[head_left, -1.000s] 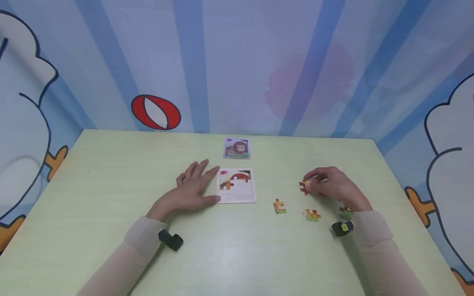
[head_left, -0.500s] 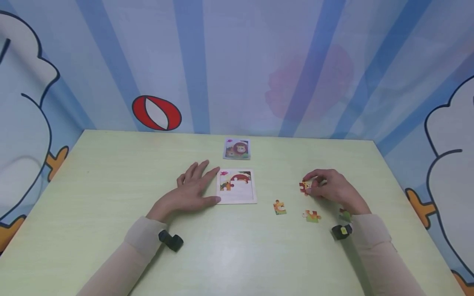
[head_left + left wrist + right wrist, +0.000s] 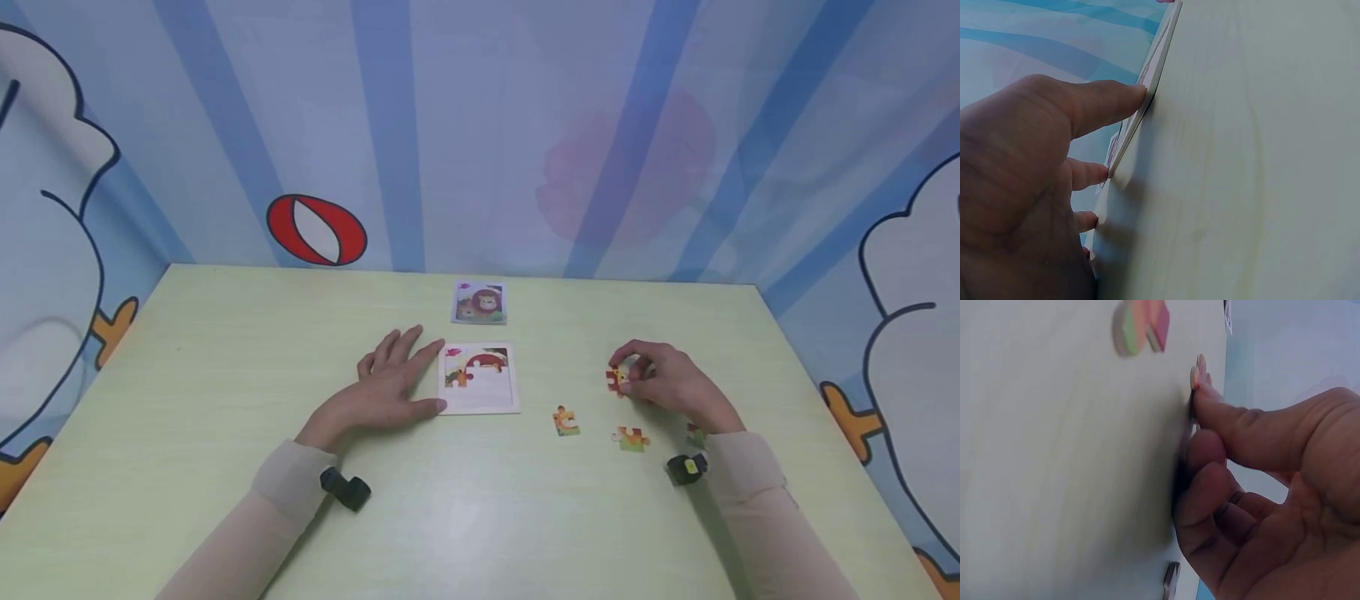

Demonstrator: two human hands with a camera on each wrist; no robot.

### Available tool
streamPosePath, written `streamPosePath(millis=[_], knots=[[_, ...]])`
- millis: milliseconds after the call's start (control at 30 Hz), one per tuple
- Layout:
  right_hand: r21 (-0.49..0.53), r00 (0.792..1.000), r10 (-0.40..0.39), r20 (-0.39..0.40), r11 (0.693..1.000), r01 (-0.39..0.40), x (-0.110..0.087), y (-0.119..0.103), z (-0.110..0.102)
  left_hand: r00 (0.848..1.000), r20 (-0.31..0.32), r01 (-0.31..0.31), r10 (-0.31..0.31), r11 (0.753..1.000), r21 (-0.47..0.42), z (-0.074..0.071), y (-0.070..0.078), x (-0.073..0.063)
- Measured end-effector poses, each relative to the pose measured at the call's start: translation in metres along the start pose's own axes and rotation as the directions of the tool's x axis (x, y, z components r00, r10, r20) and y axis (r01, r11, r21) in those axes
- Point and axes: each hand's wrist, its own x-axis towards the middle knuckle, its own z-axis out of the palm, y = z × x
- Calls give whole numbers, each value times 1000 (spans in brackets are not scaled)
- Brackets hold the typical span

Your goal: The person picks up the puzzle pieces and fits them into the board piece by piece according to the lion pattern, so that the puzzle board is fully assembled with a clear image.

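Observation:
My left hand (image 3: 386, 392) lies flat with spread fingers left of a white puzzle board (image 3: 491, 396), thumb and index finger at its left edge. In the left wrist view the thumb touches the rim of the board (image 3: 1163, 56). Several joined pieces fill the board's upper and left part, showing part of a lion picture; white shows elsewhere. Farther right, my right hand (image 3: 671, 383) pinches a red and yellow puzzle piece (image 3: 615, 381) between thumb and index finger. The right wrist view shows that piece (image 3: 1200, 372) at the thumb tip, close over the table, mostly hidden.
Loose puzzle pieces lie between board and right forearm: an orange one (image 3: 566, 422), an orange and green one (image 3: 632, 439), and a green one (image 3: 696, 435) partly behind the right wrist. A lion picture card (image 3: 480, 302) lies behind the board. A printed curtain (image 3: 480, 142) backs the table.
The right hand keeps its pinch on the puzzle piece; its wrist has shifted slightly left and its index finger arches more. The left hand and the board have stayed put.

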Motion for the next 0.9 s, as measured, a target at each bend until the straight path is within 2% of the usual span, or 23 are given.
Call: streamPosePath(millis=[233,467,767,900], knots=[[10,1000,-19,-15,1000,19,0,1,3,1000,-4,-3,3,1000,4,0,-1,0],[85,999,21,-34,996,-18,-1,2,4,1000,3,9,-9,1000,6,1,-2,0],[203,998,32,-47,979,-22,-3,-3,4,1000,7,10,-10,1000,10,1,-2,1],[219,998,25,-66,976,-10,-3,-7,3,1000,8,7,-7,1000,8,0,-1,0]])
